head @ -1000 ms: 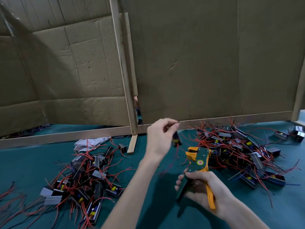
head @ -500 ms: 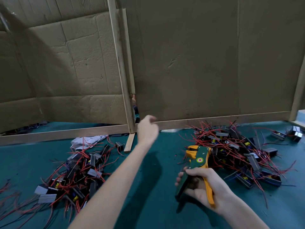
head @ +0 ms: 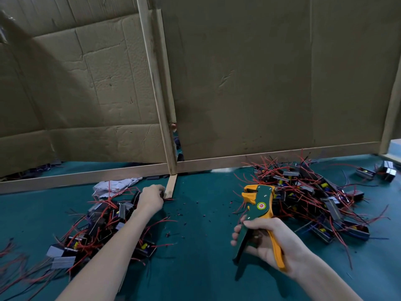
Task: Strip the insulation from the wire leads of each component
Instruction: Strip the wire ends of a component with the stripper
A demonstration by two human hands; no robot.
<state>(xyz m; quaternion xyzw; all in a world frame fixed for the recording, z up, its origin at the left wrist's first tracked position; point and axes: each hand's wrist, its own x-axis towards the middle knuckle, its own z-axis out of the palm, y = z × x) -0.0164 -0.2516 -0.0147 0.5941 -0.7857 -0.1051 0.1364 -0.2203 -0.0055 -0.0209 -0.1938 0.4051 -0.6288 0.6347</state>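
Observation:
My left hand is down at the far edge of the left pile of components, fingers curled round a small dark component whose red leads stick out to the right. My right hand grips the handles of the green and orange wire stripper, jaws pointing up and left, nothing in them. A second pile of black components with red leads lies to the right, behind the stripper.
A cardboard partition on a wooden frame closes off the back. A loose wooden strip and crumpled white paper lie by the left pile. Dark insulation scraps dot the green mat. Two stray components sit far right.
My left hand, which held a component up near the stripper, has swung left and down to the edge of the left pile. The right hand with the stripper has stayed in place.

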